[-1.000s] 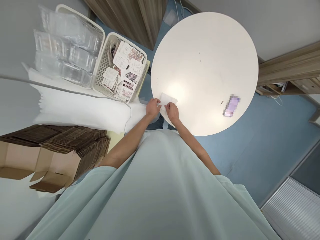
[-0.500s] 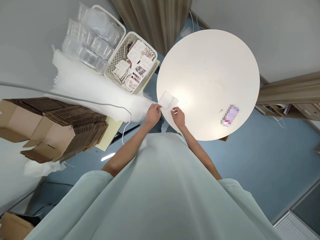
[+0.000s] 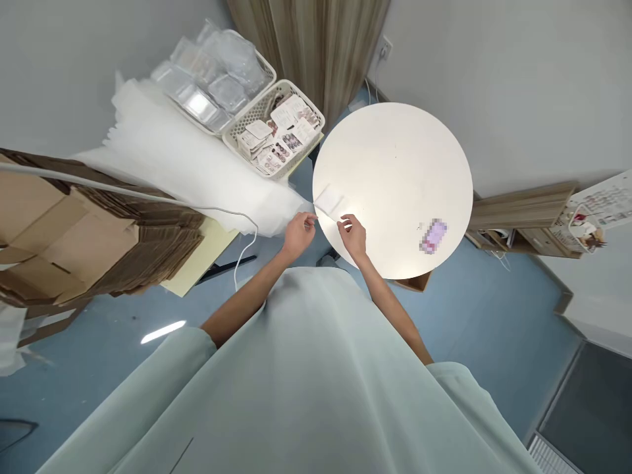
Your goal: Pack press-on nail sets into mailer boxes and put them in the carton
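A thin, translucent white sheet or small bag [image 3: 330, 199] lies at the near left part of the round white table [image 3: 395, 151]. At its near left corner is my left hand [image 3: 299, 234], with thumb and fingertips pinched together. Whether the corner is between them is too small to make out. My right hand [image 3: 353, 236] hovers over the table edge by the sheet's near right corner. Its fingers are loosely curled, with a gap between thumb and forefinger, and nothing shows in them.
A pixelated purple object [image 3: 433, 236] lies at the table's right. Further left stand a basket of printed cards [image 3: 274, 168] and a basket of clear plastic boxes [image 3: 266, 69]. White foam wrap [image 3: 162, 164] and flattened cardboard boxes [image 3: 143, 253] are nearer, crossed by a cable [image 3: 212, 209].
The whole view has shifted, showing more of the right wall and shelf. Both hands stay near the sheet; my left fingertips sit slightly lower against it.
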`<action>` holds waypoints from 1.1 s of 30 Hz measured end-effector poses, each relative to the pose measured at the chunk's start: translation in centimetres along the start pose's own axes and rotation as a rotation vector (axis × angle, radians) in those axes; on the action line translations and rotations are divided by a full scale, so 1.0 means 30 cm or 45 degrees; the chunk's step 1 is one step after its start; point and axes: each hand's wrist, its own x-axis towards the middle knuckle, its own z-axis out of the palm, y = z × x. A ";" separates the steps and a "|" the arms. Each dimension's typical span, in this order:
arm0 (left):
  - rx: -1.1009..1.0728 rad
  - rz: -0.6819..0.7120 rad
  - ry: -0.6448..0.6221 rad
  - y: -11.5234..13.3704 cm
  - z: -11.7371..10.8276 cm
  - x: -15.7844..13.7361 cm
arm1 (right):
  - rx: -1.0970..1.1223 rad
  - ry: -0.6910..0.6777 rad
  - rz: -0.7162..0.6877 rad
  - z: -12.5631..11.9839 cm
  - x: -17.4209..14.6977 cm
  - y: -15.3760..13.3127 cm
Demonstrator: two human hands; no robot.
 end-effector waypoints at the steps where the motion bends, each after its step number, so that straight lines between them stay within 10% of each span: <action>1: -0.029 0.022 0.016 -0.005 -0.024 -0.008 | -0.006 0.022 -0.013 0.009 -0.017 -0.022; 12: -0.326 0.068 0.367 -0.156 -0.528 -0.251 | -0.209 -0.080 -0.304 0.367 -0.256 -0.378; 20: -0.029 0.030 0.786 -0.366 -0.891 -0.418 | -0.335 -0.297 -0.555 0.662 -0.364 -0.665; 33: 0.197 -0.177 0.599 -0.580 -0.990 -0.387 | -0.504 -0.391 -0.745 0.805 -0.363 -0.809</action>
